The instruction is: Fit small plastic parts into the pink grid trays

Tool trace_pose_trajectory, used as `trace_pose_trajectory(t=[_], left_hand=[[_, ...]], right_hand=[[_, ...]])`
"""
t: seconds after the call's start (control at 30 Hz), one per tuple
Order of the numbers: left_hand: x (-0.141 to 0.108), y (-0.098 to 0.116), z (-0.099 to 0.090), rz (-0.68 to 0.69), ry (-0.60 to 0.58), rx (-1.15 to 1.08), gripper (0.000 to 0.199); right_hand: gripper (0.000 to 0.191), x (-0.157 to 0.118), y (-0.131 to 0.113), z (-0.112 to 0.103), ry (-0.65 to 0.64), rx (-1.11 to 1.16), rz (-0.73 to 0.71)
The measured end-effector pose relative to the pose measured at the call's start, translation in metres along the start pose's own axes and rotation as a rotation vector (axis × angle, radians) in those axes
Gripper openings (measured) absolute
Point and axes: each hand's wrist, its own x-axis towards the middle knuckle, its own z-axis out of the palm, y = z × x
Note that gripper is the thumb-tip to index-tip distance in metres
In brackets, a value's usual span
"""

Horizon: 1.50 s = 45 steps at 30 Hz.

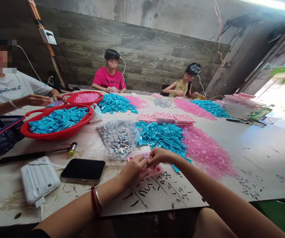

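Note:
My left hand [135, 168] and my right hand [160, 156] meet over a pink block with holes [156, 172] on the table close to me. The fingers of both are pinched together, and whatever is between them is too small or hidden to make out. Clear, purplish pieces [144, 154] show at the block's far side, partly covered by my fingers. Just beyond lie a clear bag of small metallic parts [120, 140], a heap of blue plastic pieces [161, 135] and a heap of clear pink pieces [207, 152].
A black phone [83, 169], a white power bank [40, 180] and a hammer [71, 149] lie at left. Behind them stand a red basin of blue pieces [58, 134] and a dark basket [3, 140]. More pink blocks [166, 118] sit beyond the heaps. Three people work around the table.

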Motion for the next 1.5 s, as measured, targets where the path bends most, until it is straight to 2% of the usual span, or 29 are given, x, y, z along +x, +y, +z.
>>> trace_pose_trajectory(t=[0.1,0.17,0.33,0.47,0.57,0.77,0.93,1.13,1.3,1.5], left_hand=[[-0.001,0.004,-0.001,-0.084,-0.001,0.032,0.002],[-0.002,0.004,0.000,-0.082,0.007,0.036,0.004],[-0.003,0.000,0.003,-0.054,0.052,0.011,0.008],[-0.003,0.000,0.003,-0.101,0.088,-0.038,0.007],[-0.003,0.000,0.003,-0.088,0.077,-0.033,0.006],[-0.003,0.000,0.001,0.005,-0.016,0.063,0.014],[-0.003,0.000,0.001,-0.043,-0.037,-0.002,0.018],[0.000,-0.003,0.000,-0.131,-0.004,-0.141,0.010],[0.001,-0.004,-0.001,-0.120,0.014,-0.162,0.009],[0.000,-0.005,-0.001,-0.112,0.028,-0.152,0.013]], right_hand=[[0.029,-0.006,0.012,0.003,0.081,0.034,-0.104],[0.030,-0.006,0.018,0.003,0.102,0.064,-0.174],[0.029,-0.004,0.025,-0.001,0.005,0.176,-0.213],[0.032,-0.003,0.027,-0.001,0.010,0.169,-0.251],[0.029,-0.001,0.028,0.000,0.019,0.132,-0.241],[0.023,0.001,0.022,0.001,0.059,0.057,-0.162],[0.023,-0.003,0.012,0.000,0.023,0.093,-0.105],[0.022,-0.003,0.014,-0.002,0.021,0.093,-0.138],[0.019,0.000,0.016,-0.002,0.009,0.098,-0.158],[0.021,0.003,0.013,-0.002,0.012,0.084,-0.108]])
